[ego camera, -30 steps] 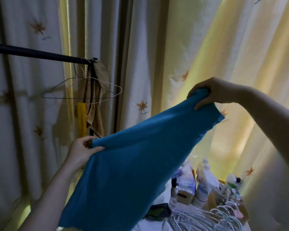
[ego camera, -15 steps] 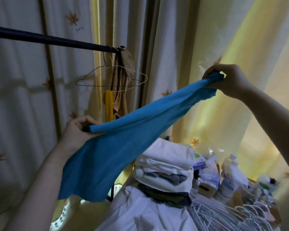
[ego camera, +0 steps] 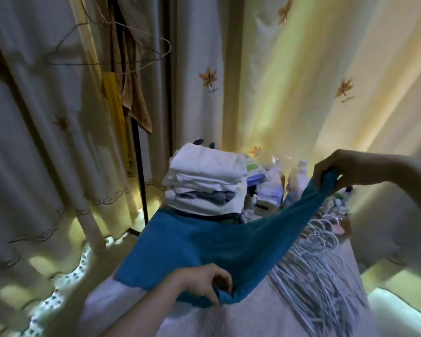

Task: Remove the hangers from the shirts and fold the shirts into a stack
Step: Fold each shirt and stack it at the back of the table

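Note:
A blue shirt (ego camera: 195,249) stretches between my two hands, its lower part resting on the white-covered surface (ego camera: 253,319). My left hand (ego camera: 204,280) pinches one edge near the bottom centre. At the right, my right hand (ego camera: 336,169) grips the other end, held higher. Behind the shirt stands a stack of folded shirts (ego camera: 207,181), mostly white with a grey one in it. A pile of white hangers (ego camera: 316,268) lies on the surface to the right. Two wire hangers (ego camera: 112,49) hang at the upper left.
Pale curtains with leaf motifs (ego camera: 289,81) close off the back and sides. A dark rack post (ego camera: 139,176) stands left of the stack, with yellow and tan cloths (ego camera: 134,100) hanging by it. Bottles and packets (ego camera: 280,183) crowd behind the stack.
Both hands have come down with the blue shirt, from held up in the air to laid partly on the surface in front of the stack. The view has tilted downward.

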